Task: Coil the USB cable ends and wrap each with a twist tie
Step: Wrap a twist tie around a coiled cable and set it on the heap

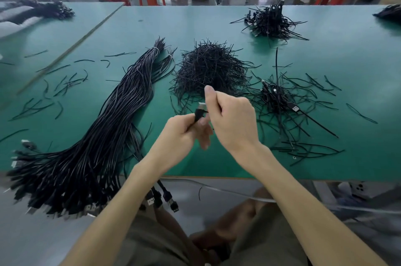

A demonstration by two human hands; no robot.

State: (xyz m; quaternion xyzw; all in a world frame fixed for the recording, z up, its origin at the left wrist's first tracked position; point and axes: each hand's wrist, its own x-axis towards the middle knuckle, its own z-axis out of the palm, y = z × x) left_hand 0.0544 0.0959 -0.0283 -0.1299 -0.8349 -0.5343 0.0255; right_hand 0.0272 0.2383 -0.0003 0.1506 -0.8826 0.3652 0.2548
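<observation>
One USB plug (201, 109) pinched; twist-tie heap (208, 65) behind, cable bundle (102, 133) left.

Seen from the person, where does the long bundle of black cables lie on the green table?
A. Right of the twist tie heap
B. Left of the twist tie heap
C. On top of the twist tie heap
B: the long bundle of black cables stretches along the green table left of the twist tie heap.
</observation>
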